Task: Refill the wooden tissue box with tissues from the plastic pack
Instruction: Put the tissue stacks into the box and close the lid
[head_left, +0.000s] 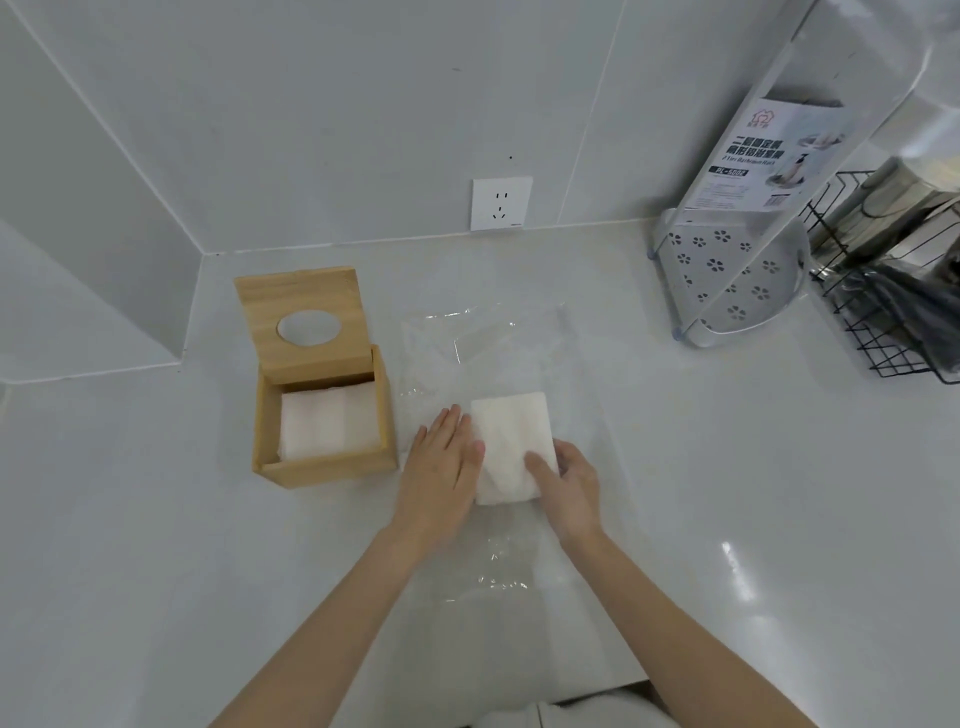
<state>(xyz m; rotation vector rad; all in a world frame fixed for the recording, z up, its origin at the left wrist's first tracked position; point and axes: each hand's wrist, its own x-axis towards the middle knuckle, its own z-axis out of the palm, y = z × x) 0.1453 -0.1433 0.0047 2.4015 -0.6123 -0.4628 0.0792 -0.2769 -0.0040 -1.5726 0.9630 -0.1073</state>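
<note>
Rack label (727, 172) read "PL-5002". Open wooden tissue box (323, 464) held tissues (328, 422). Left hand (442, 467) lay flat against tissue stack (508, 439); right hand (572, 484) gripped it.

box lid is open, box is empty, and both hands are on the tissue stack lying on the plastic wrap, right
No: the wooden tissue box is not empty; the head view shows white tissues inside. The rest holds: its lid is open, and the left hand and right hand are on the tissue stack on the plastic wrap.

My left hand (445, 460) lies flat against the tissue stack (511, 441), my right hand (571, 480) grips it, wooden tissue box (324, 466) open just left.
</note>
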